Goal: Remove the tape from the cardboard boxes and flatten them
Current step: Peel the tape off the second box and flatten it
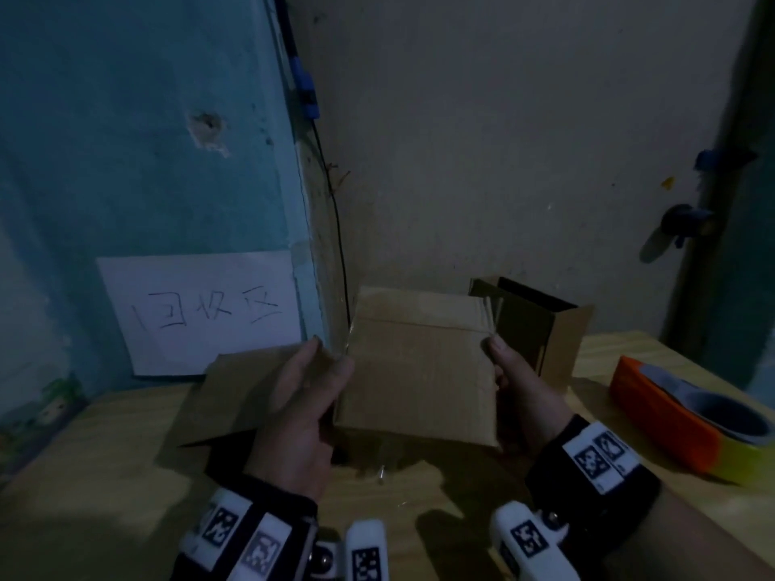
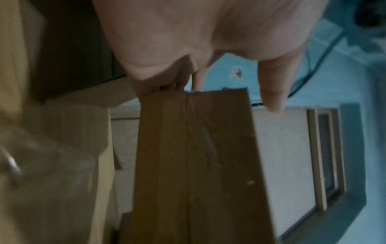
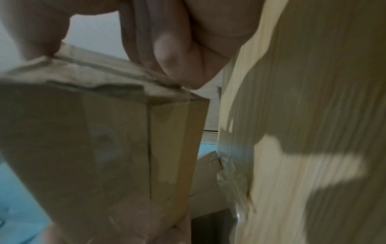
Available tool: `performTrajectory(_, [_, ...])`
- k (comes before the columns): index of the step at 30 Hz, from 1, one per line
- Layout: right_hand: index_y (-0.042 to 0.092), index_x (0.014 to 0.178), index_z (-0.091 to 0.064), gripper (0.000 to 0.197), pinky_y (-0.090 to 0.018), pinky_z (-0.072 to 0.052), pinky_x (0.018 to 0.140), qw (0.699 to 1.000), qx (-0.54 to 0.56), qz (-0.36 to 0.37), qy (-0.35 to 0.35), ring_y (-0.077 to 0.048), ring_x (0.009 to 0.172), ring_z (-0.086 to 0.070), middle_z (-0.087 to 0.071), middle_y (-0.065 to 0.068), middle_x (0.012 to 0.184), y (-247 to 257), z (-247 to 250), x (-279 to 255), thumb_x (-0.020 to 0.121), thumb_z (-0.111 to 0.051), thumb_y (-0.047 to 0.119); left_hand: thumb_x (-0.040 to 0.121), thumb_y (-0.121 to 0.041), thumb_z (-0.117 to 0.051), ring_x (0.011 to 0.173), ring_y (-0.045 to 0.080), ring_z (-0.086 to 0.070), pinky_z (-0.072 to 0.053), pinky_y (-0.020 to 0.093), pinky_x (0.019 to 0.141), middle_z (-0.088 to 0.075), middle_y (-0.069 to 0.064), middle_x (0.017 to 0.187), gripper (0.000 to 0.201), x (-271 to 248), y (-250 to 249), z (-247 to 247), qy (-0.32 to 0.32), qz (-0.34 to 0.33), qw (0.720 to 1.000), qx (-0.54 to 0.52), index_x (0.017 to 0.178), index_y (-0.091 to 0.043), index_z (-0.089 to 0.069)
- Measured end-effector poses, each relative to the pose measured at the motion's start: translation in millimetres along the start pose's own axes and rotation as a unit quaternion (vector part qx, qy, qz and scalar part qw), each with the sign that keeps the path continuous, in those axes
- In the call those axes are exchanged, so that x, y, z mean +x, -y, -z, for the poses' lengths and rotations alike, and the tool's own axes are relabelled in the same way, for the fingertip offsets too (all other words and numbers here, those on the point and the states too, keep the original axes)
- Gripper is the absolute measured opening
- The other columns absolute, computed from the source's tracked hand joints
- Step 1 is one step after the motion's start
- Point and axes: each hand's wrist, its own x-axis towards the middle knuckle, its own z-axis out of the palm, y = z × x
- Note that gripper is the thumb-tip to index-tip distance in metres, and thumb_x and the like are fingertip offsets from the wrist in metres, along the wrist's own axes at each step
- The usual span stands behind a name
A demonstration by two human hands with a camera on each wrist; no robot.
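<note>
I hold a small brown cardboard box (image 1: pixel 415 379) above the wooden table (image 1: pixel 105 475), tilted toward me. My left hand (image 1: pixel 310 396) grips its left edge, thumb on the front face. My right hand (image 1: pixel 509 379) grips its right edge, thumb up at the top corner. Clear tape (image 2: pixel 206 142) runs along the box's seam in the left wrist view. The right wrist view shows the box (image 3: pixel 104 140) with crumpled tape near my fingertips (image 3: pixel 177 66). A flattened piece of cardboard (image 1: pixel 235 392) lies behind my left hand. An open box (image 1: pixel 541 329) stands at the back right.
An orange and yellow tape dispenser (image 1: pixel 687 417) sits on the table at the right. A white paper sign (image 1: pixel 201 312) is taped to the blue wall. A black cable (image 1: pixel 335 228) runs down the wall corner. A scrap of clear tape (image 1: pixel 381 471) lies under the box.
</note>
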Motion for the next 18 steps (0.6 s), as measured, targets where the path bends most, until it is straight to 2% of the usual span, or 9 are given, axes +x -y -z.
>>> performTrajectory(2, [0.032,0.116,-0.068,0.068,-0.064,-0.046,0.101,0.999,-0.001,0.018,0.041,-0.042,0.114,-0.062,-0.067,-0.016,0.123,-3,2,3,0.063,-0.079,0.072,0.069,-0.029,-0.091,0.107,0.033,-0.076,-0.064,0.048,0.076,-0.074,0.010,0.130,0.079,-1,0,-3,0.011,-0.003,1.000,0.016,0.142,-0.028,-0.060])
performTrajectory(4, [0.027,0.118,-0.071,0.076,-0.059,-0.047,0.097,0.996,0.015,0.065,0.064,-0.039,0.105,-0.066,-0.072,-0.015,0.109,-5,2,5,0.060,-0.080,0.074,0.071,-0.024,-0.083,0.100,0.030,-0.078,-0.064,0.045,0.069,-0.078,0.010,0.120,0.070,-2,2,-7,0.003,-0.009,1.000,0.015,0.137,-0.024,-0.063])
performTrajectory(5, [0.025,0.119,-0.071,0.076,-0.054,-0.046,0.089,0.993,0.028,0.092,0.062,-0.038,0.095,-0.063,-0.068,-0.014,0.098,-5,1,6,0.061,-0.077,0.075,0.070,-0.027,-0.082,0.097,0.030,-0.079,-0.064,0.045,0.068,-0.079,0.010,0.117,0.068,-3,2,-8,-0.009,-0.011,1.000,0.006,0.136,-0.023,-0.064])
performTrajectory(7, [0.025,0.127,-0.067,0.075,-0.048,-0.042,0.078,0.989,0.050,0.138,0.033,-0.032,0.085,-0.053,-0.057,-0.011,0.088,-4,-2,7,0.068,-0.072,0.072,0.070,-0.033,-0.079,0.093,0.031,-0.079,-0.063,0.045,0.066,-0.080,0.012,0.113,0.066,-3,3,-8,-0.034,-0.014,0.999,-0.022,0.133,-0.020,-0.065])
performTrajectory(9, [0.021,0.129,-0.066,0.067,-0.043,-0.043,0.072,0.983,0.073,0.165,0.022,-0.027,0.078,-0.054,-0.059,-0.005,0.085,-5,-3,8,0.075,-0.069,0.062,0.070,-0.037,-0.077,0.095,0.032,-0.079,-0.061,0.047,0.074,-0.080,0.013,0.112,0.068,-4,2,-9,-0.055,-0.008,0.997,-0.051,0.134,-0.016,-0.063])
performTrajectory(11, [0.022,0.124,-0.069,0.055,-0.042,-0.047,0.070,0.981,0.076,0.175,0.038,-0.024,0.080,-0.060,-0.065,-0.007,0.093,-6,-4,6,0.079,-0.068,0.054,0.069,-0.037,-0.077,0.102,0.036,-0.076,-0.058,0.050,0.087,-0.080,0.013,0.113,0.071,-4,1,-11,-0.079,-0.005,0.995,-0.067,0.133,-0.013,-0.063])
performTrajectory(13, [0.023,0.120,-0.072,0.052,-0.042,-0.052,0.071,0.981,0.052,0.178,0.062,-0.026,0.088,-0.064,-0.067,-0.013,0.104,-7,-6,4,0.076,-0.071,0.051,0.066,-0.035,-0.078,0.108,0.035,-0.072,-0.057,0.048,0.085,-0.079,0.014,0.114,0.069,-5,0,-13,-0.101,-0.014,0.991,-0.086,0.130,-0.012,-0.064])
performTrajectory(15, [0.021,0.119,-0.073,0.057,-0.040,-0.055,0.069,0.981,0.024,0.177,0.078,-0.028,0.094,-0.066,-0.068,-0.017,0.113,-9,-7,1,0.069,-0.078,0.048,0.066,-0.032,-0.077,0.107,0.032,-0.070,-0.056,0.046,0.082,-0.077,0.014,0.115,0.062,-5,0,-13,-0.110,-0.024,0.988,-0.104,0.124,-0.012,-0.066])
performTrajectory(18, [0.021,0.112,-0.076,0.037,-0.037,-0.056,0.066,0.980,0.018,0.182,0.080,-0.023,0.088,-0.069,-0.072,-0.009,0.105,-11,-8,-1,0.076,-0.076,0.030,0.066,-0.031,-0.078,0.108,0.032,-0.070,-0.056,0.049,0.089,-0.080,0.013,0.111,0.062,-6,1,-15,-0.113,-0.027,0.986,-0.119,0.124,-0.012,-0.067])
